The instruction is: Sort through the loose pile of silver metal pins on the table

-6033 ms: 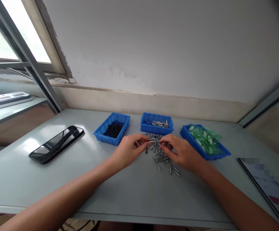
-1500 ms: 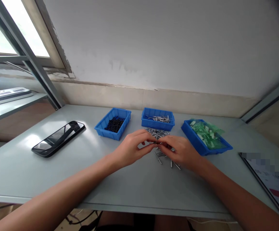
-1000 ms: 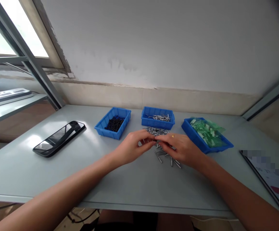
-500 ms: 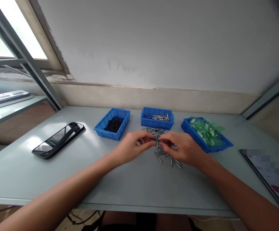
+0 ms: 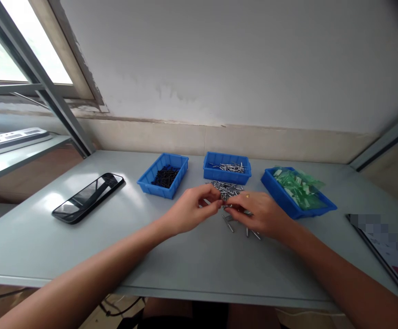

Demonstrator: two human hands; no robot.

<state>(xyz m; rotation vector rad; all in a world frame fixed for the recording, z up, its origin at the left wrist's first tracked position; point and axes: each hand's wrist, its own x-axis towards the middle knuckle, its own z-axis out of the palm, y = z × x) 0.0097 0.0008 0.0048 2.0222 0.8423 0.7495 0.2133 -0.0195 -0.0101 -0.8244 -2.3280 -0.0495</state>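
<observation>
My left hand [image 5: 188,211] is bent into a pinch, thumb and forefinger close together at the pile. Opposite it, almost fingertip to fingertip, my right hand [image 5: 259,211] is closed in a pinch too, with a ring on one finger. What the fingertips hold is too small and covered to make out. Behind and beneath the hands lies a loose pile of thin silver metal pins [image 5: 227,188]. Several more pins [image 5: 228,224] lie scattered in front of it, some partly hidden by my right hand.
A blue bin of black pieces [image 5: 155,187] is left of the pile. Another blue bin [image 5: 227,175] holds silver pins behind it. To the right, a blue bin [image 5: 278,194] holds green plastic bags [image 5: 298,186]. A phone [image 5: 88,197] lies left, a tablet-like screen [image 5: 384,256] right.
My fingertips have come closer together, and the right hand has shifted slightly left relative to the pile. The whole view has drifted a little, with the bins staying in place.
</observation>
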